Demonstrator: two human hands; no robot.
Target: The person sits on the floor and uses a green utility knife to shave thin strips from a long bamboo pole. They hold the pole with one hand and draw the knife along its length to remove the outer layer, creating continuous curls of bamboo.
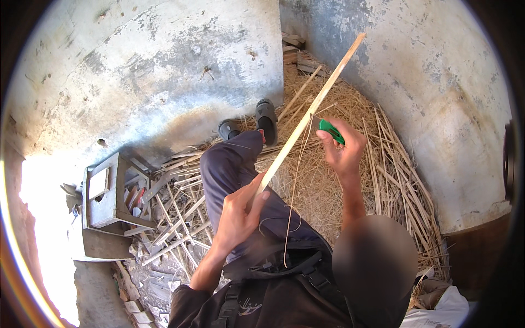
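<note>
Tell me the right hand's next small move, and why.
Probably slide the green cutter in the right hand slightly toward the far end of the wooden strip: its front end appears to meet the strip's edge, a thin sliver trails from there, and the left hand grips the near part.

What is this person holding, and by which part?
The left hand holds the wood strip near its lower end, closest to the body; the right hand holds the cutter by its green handle.
</note>
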